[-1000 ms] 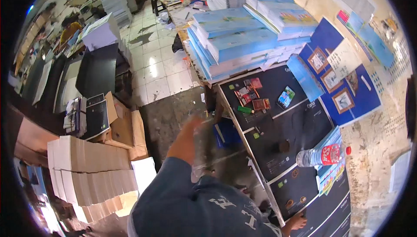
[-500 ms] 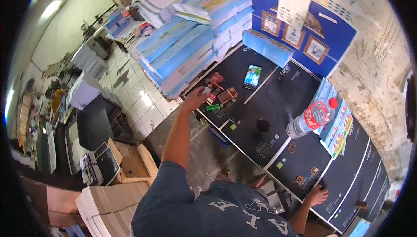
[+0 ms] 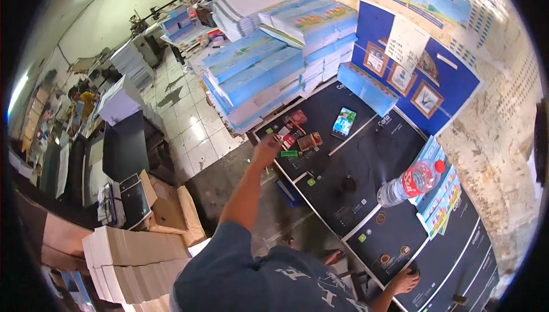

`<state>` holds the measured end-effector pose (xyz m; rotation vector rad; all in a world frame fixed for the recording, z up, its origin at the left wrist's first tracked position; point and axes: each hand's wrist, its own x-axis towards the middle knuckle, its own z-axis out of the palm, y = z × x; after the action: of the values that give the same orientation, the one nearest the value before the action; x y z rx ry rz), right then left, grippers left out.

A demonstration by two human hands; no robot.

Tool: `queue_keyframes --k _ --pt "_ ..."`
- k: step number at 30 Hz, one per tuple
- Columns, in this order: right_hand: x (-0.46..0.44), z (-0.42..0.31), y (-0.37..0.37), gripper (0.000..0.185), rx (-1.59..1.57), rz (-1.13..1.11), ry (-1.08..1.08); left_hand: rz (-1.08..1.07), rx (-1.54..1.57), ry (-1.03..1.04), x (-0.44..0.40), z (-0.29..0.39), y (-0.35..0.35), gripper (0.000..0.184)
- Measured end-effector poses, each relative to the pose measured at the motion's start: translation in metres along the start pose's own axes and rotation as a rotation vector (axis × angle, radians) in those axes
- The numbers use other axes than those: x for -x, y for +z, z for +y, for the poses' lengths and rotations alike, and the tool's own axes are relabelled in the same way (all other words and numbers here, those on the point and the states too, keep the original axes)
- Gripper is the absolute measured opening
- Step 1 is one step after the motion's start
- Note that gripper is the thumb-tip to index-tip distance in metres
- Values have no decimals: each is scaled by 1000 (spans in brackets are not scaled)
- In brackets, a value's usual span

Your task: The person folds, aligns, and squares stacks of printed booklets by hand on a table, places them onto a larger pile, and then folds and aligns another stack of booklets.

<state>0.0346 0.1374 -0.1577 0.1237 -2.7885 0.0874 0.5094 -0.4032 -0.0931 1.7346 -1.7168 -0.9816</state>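
Observation:
My left hand (image 3: pixel 267 149) is at the far left edge of the black-topped table, fingers pinched together beside a small red-and-white pack (image 3: pixel 287 142); whatever they hold is too small to make out. Close to those fingers lie a green lighter-sized item (image 3: pixel 289 154), an open brown box (image 3: pixel 310 141) and a dark red pack (image 3: pixel 298 116). My right hand (image 3: pixel 405 282) rests on the near part of the tabletop, fingers curled at a small dark object (image 3: pixel 414 272) that is mostly hidden. Rubber bands (image 3: pixel 385 259) lie just beyond it.
A clear bottle with a red cap (image 3: pixel 409 185) leans by booklets (image 3: pixel 446 203) along the wall. A lit phone (image 3: pixel 343 122) lies on the black tabletop (image 3: pixel 320 112). Tall stacks of blue printed sheets (image 3: pixel 257 63) stand at the back. Cartons (image 3: pixel 137 266) sit at lower left.
The camera view has shifted, moving the scene within the frame. My left hand has come slightly nearer me beside the small packs. My right hand stays on the tabletop.

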Motion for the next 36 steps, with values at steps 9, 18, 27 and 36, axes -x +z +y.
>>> queue_keyframes --k 9,18,27,36 --pt "-2 -1 10 45 115 -29 22 720 -328 177 6 61 -108 81" --pt "0 -12 -30 40 -240 -14 -11 924 -133 528 24 86 -174 84" --pt "4 -12 -14 45 -21 -61 49 294 138 1955 239 273 -236 78" --pt "5 -21 -21 39 -73 -47 95 185 313 1970 242 276 -177 72"
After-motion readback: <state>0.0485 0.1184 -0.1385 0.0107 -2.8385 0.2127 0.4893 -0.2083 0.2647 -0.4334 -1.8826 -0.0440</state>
